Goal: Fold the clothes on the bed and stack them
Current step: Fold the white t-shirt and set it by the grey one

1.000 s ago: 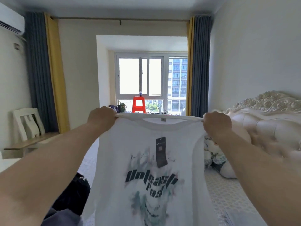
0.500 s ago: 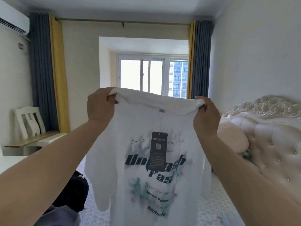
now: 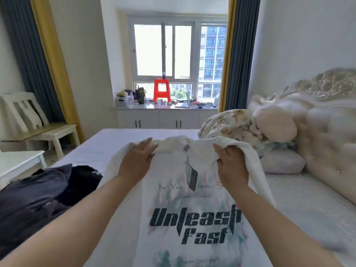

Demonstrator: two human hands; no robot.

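A white T-shirt (image 3: 185,205) with black "Unleash Fast" print and a dark hang tag lies print-up on the bed (image 3: 100,149), collar pointing away from me. My left hand (image 3: 137,160) rests on its left shoulder with fingers fairly straight. My right hand (image 3: 232,164) grips the bunched right shoulder and sleeve, the fabric curling over its fingers. A heap of dark clothes (image 3: 44,193) lies on the bed to the left of the shirt.
A padded headboard (image 3: 317,135) runs along the right, with a floral quilt (image 3: 229,124) and pillows (image 3: 281,161) in front of it. A white chair (image 3: 32,120) and a small table (image 3: 19,162) stand left of the bed. A cluttered windowsill cabinet (image 3: 165,116) is beyond.
The shirt was held up in the air by its shoulders; both hands have brought it down and it now lies flat on the bed. My view has tilted downward.
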